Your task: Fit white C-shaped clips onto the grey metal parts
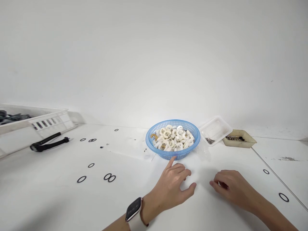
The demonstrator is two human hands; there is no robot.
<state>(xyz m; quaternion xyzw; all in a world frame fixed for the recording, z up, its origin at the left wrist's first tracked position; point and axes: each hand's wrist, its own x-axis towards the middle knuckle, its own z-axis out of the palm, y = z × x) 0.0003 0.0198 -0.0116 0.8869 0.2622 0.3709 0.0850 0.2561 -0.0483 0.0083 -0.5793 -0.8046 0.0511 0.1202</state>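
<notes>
My left hand (173, 183) is just in front of a blue plastic basket (156, 151), palm down, a smartwatch (133, 209) on its wrist. One finger points up to the basket's near side; whether it touches cannot be made out. The other fingers bend loosely and the thumb stands apart, with nothing seen between them. White C-shaped plastic pieces (173, 141) with small metal parts fill the basket. To the right, my right hand (232, 187) rests near the table with fingers curled in against the thumb. Its inside is hidden, so anything held there does not show.
Behind the right hand are a tilted clear tray (216, 130) with small metal pins and a beige bin (240, 142). Black rings (81, 179) lie scattered left and right. Black-handled pliers (49, 142) lie beside a white crate (51, 120). A wall closes the back.
</notes>
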